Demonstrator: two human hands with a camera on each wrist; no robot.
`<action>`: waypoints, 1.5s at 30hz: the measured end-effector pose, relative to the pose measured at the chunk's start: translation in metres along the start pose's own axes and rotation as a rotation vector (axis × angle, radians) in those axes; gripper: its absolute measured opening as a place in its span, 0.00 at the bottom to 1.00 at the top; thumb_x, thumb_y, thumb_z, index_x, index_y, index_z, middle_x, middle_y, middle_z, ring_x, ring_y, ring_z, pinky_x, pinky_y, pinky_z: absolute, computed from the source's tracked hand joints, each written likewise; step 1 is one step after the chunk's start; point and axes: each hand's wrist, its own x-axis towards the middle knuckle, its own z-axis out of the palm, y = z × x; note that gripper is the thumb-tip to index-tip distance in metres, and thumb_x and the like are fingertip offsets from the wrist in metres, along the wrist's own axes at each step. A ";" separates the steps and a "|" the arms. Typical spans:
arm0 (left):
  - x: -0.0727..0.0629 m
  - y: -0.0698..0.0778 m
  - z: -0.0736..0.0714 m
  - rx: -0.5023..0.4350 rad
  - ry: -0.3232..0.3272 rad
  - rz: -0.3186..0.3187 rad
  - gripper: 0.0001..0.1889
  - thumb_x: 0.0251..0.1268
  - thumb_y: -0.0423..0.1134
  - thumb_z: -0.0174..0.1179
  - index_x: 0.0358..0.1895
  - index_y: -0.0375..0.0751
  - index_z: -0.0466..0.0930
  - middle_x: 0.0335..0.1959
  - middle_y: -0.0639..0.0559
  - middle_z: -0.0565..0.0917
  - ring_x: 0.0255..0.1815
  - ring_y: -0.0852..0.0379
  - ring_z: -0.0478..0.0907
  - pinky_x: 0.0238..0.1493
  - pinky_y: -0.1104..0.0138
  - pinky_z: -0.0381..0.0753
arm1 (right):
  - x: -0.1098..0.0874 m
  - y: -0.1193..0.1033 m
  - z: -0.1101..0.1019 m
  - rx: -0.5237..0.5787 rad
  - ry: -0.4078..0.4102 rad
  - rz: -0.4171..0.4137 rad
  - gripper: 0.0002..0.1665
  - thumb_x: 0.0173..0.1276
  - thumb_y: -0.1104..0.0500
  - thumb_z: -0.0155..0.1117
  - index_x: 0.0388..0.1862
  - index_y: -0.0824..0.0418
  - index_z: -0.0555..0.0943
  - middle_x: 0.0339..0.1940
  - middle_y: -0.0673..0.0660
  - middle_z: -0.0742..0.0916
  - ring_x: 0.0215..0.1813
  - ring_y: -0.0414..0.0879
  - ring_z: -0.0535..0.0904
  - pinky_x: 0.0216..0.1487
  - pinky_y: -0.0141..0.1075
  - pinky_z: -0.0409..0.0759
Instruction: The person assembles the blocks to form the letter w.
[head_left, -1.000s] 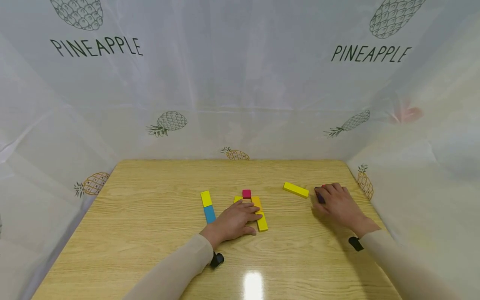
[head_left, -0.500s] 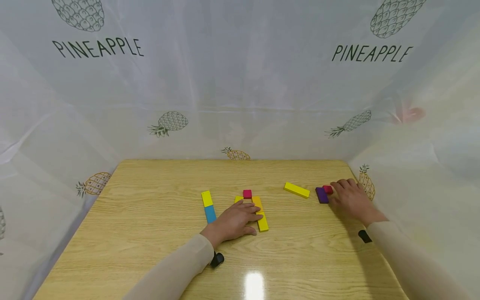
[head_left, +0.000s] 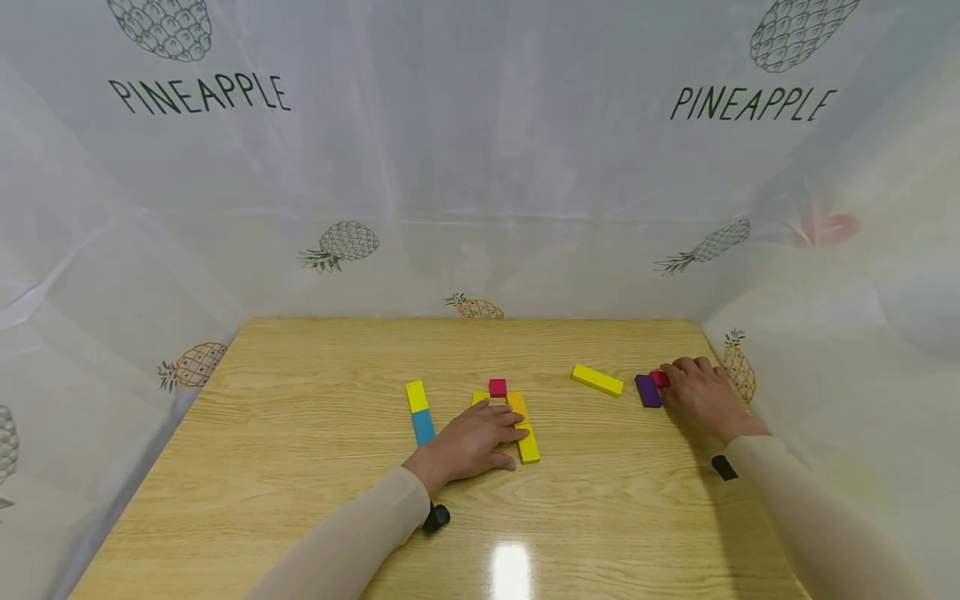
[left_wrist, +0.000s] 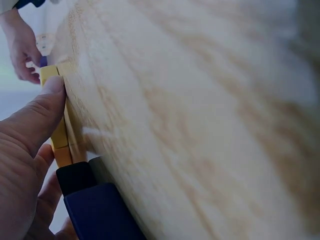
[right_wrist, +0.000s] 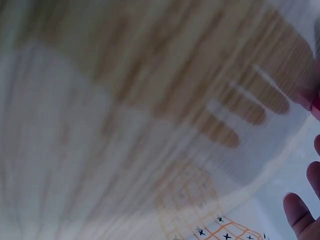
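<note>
My left hand (head_left: 472, 442) lies over a group of flat blocks, its fingers reaching across an orange block (head_left: 517, 404) and a yellow block (head_left: 528, 446). In the left wrist view, its thumb (left_wrist: 52, 92) touches the yellow block's side. A black block (left_wrist: 76, 177) and a navy block (left_wrist: 102, 212) show below, hidden under the hand from above. My right hand (head_left: 705, 398) pinches a small red block (head_left: 658, 379) at the right, beside a flat purple block (head_left: 648, 391). Red shows against the thumb at the right wrist view's edge.
A long yellow block (head_left: 597, 380) lies left of the purple one. Behind the left hand sits another red block (head_left: 498, 387). To its left, a yellow block (head_left: 416, 396) and a blue block (head_left: 423, 427) line up. A pineapple-print curtain (head_left: 465, 183) surrounds the wooden table (head_left: 315, 367).
My right hand has left the purple block, shifted right and come to the small red block beside it. The left hand has stayed over its blocks.
</note>
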 end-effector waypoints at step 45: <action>0.001 -0.002 0.000 0.004 -0.031 -0.008 0.30 0.77 0.56 0.61 0.78 0.56 0.73 0.81 0.58 0.70 0.85 0.54 0.59 0.87 0.52 0.52 | 0.026 -0.095 -0.019 0.056 0.260 -0.272 0.21 0.63 0.55 0.79 0.43 0.66 0.78 0.42 0.62 0.81 0.41 0.58 0.74 0.39 0.47 0.77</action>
